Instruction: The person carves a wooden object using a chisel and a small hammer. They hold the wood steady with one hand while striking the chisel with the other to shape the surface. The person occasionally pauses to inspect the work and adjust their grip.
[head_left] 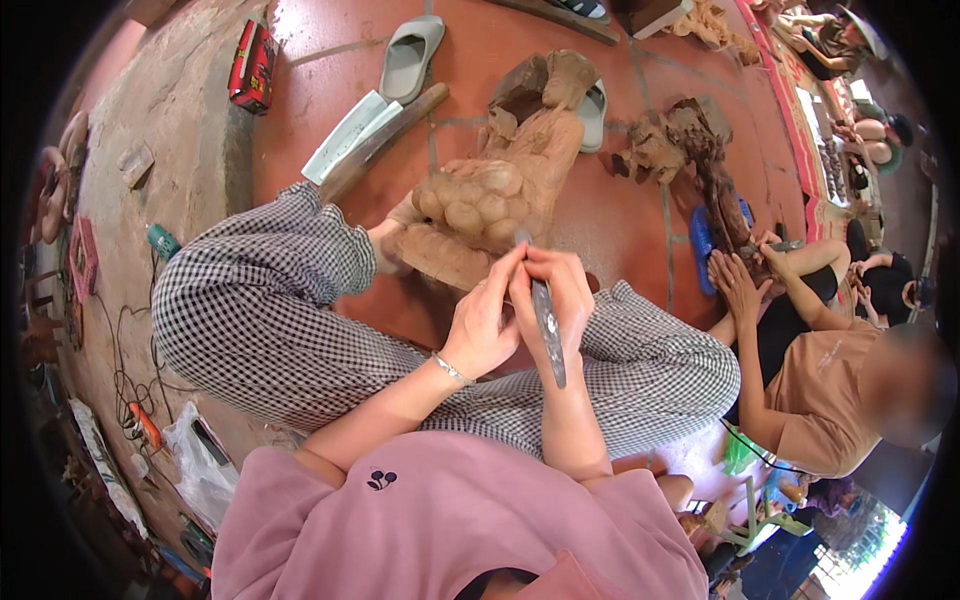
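Observation:
A brown wood carving (490,205) with a cluster of rounded, fruit-like bumps lies in front of my knees, by my bare foot. My right hand (558,295) is closed around a long, dark grey carving tool (547,330), whose back end points toward me. My left hand (487,318) is closed too, its fingertips pinching the tool near the front, against the right hand. The tool's tip reaches the lower right edge of the bumps; whether it touches the wood I cannot tell.
Grey slippers (410,58) and a pale whetstone-like block (350,135) on wood lie beyond the carving. A red box (253,67) stands on the concrete ledge (190,130) at left. To my right a co-worker's hands (740,285) rest by another dark carving (715,190).

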